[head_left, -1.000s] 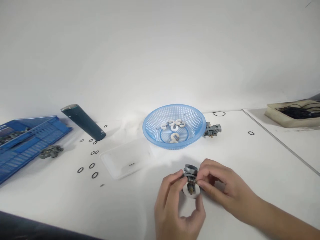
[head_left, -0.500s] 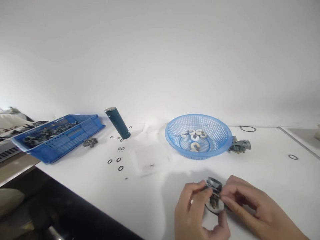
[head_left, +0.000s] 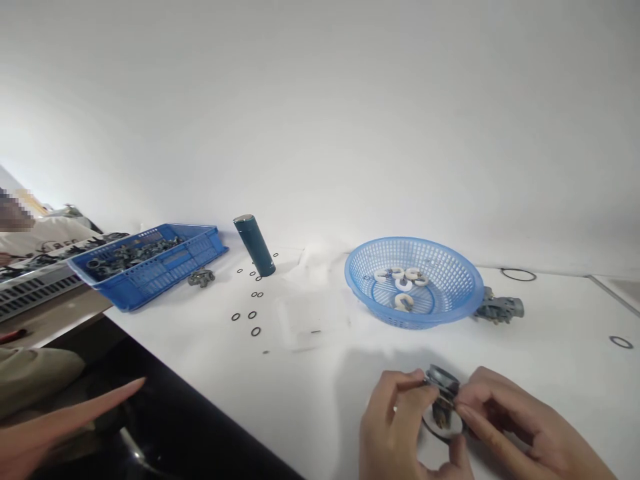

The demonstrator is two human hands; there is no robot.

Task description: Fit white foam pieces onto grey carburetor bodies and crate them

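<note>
A grey metal carburetor body (head_left: 443, 381), with a round throat on top and brass parts below, is tilted just above the white table. My left hand (head_left: 397, 427) is closed around it from the left, with thumb and fingers on its edges. A dark ring (head_left: 440, 437) shows at its lower side. My right hand (head_left: 515, 423) pinches at the carburetor's right side, fingertips pressed together; whatever lies between them is too small or hidden. Beyond my hands, a blue round basket (head_left: 365, 303) holds several white C-shaped floats (head_left: 404, 285).
Another carburetor (head_left: 500, 309) lies right of the basket. A blue crate (head_left: 150, 277) of metal parts, a loose metal part (head_left: 201, 277), a teal flask (head_left: 255, 245), several black O-rings (head_left: 256, 331) and a clear plastic bag (head_left: 305, 310) are leftward. Another person's hand (head_left: 95, 413) reaches in at lower left.
The view has turned slightly left, so things sit farther right. Another person's hand has come in at the lower left. My hands keep their hold on the carburetor body.
</note>
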